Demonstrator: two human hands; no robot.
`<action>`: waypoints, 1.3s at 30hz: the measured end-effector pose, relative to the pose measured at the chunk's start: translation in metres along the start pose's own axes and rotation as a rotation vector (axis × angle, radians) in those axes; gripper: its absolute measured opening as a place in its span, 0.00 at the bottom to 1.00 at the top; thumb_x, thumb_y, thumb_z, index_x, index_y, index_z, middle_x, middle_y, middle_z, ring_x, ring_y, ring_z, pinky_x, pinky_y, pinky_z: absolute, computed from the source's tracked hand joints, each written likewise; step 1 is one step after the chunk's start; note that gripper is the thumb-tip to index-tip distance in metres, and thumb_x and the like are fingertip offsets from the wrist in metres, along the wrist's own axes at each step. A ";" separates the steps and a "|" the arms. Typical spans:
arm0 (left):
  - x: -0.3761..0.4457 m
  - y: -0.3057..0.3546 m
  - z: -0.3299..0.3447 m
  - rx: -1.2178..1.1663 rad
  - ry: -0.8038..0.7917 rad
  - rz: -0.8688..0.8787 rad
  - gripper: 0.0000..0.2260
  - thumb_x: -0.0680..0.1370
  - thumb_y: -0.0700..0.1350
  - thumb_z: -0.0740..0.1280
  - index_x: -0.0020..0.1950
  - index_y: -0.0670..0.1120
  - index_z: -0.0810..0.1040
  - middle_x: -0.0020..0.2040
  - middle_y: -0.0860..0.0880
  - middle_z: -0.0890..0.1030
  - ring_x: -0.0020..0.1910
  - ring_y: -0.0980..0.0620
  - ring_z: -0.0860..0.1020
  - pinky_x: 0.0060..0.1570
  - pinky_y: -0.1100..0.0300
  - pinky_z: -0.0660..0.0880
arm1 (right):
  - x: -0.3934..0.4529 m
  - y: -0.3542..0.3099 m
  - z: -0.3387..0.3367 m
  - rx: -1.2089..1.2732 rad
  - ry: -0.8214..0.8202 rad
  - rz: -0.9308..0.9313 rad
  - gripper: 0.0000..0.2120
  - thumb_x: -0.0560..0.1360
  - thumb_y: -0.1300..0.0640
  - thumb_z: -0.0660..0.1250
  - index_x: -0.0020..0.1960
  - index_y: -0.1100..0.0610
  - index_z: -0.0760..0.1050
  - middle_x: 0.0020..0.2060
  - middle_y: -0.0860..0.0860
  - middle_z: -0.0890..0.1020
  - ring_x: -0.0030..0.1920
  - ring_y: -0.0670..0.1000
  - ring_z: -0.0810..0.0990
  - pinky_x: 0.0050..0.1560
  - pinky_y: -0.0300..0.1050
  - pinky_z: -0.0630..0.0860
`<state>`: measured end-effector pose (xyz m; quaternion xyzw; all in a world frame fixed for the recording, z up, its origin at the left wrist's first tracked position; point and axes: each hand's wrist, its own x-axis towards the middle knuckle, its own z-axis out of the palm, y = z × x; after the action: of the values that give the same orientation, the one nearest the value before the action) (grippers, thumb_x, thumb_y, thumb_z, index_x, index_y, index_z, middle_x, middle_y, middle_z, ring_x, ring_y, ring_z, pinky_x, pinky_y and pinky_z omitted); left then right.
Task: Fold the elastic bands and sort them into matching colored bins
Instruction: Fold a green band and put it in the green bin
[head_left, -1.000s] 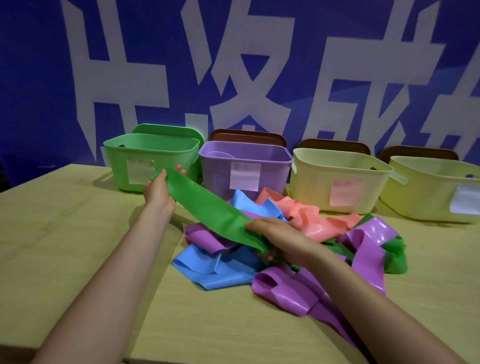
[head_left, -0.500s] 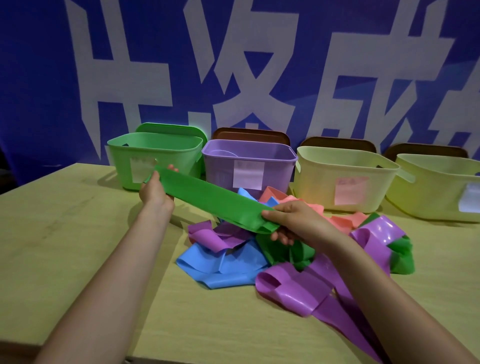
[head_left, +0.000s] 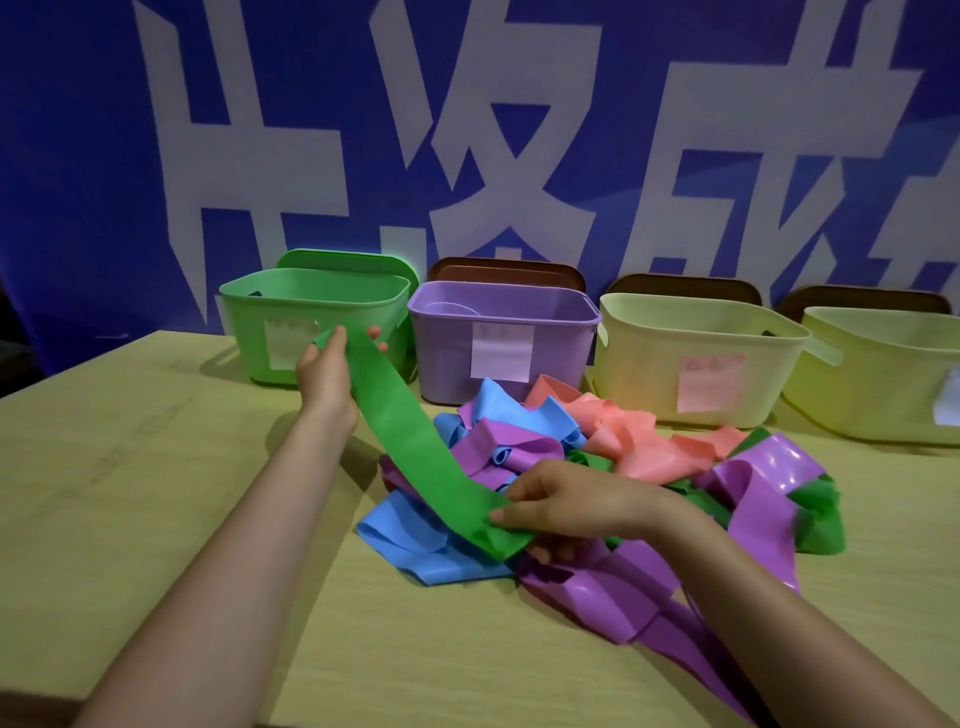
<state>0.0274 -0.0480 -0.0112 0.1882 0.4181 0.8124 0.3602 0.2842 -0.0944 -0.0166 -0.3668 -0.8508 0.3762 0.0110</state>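
A long green elastic band (head_left: 415, 441) is stretched flat between my hands. My left hand (head_left: 327, 371) pinches its far end just in front of the green bin (head_left: 311, 291). My right hand (head_left: 561, 501) grips its near end low over a loose pile of bands: blue (head_left: 415, 540), purple (head_left: 597, 587), pink (head_left: 639, 441) and more green (head_left: 815, 519). The purple bin (head_left: 498, 312) stands behind the pile.
Two pale yellow bins (head_left: 691, 322) (head_left: 883, 332) stand to the right of the purple bin, each with a paper label. Brown lids (head_left: 504, 267) lean behind the bins against a blue banner. Bare wooden table (head_left: 130, 467) lies on the left.
My right hand has dropped the band's near end down and toward me, onto the pile. The left hand stays by the green bin. The band now slopes more steeply.
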 end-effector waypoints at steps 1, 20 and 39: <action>-0.003 -0.002 0.003 0.041 -0.016 0.016 0.05 0.82 0.44 0.59 0.50 0.45 0.73 0.34 0.50 0.84 0.30 0.54 0.82 0.31 0.61 0.76 | -0.001 0.000 -0.001 -0.072 0.027 -0.022 0.18 0.80 0.49 0.62 0.33 0.52 0.72 0.26 0.47 0.77 0.24 0.45 0.72 0.29 0.36 0.70; -0.112 -0.046 0.065 0.484 -0.524 0.425 0.13 0.83 0.44 0.57 0.38 0.49 0.71 0.31 0.56 0.71 0.33 0.57 0.68 0.38 0.58 0.67 | 0.009 0.018 -0.030 0.623 0.977 -0.441 0.07 0.78 0.61 0.65 0.45 0.65 0.77 0.28 0.47 0.78 0.28 0.45 0.74 0.25 0.38 0.68; -0.128 -0.053 0.066 0.502 -0.628 0.220 0.10 0.82 0.45 0.60 0.48 0.43 0.80 0.46 0.39 0.83 0.43 0.47 0.79 0.46 0.52 0.75 | 0.005 0.016 -0.038 0.817 1.030 -0.465 0.05 0.75 0.69 0.66 0.42 0.62 0.75 0.23 0.46 0.75 0.24 0.43 0.70 0.29 0.34 0.70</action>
<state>0.1760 -0.0871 -0.0170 0.5521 0.4505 0.6221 0.3244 0.3017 -0.0599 -0.0012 -0.2734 -0.5840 0.4320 0.6305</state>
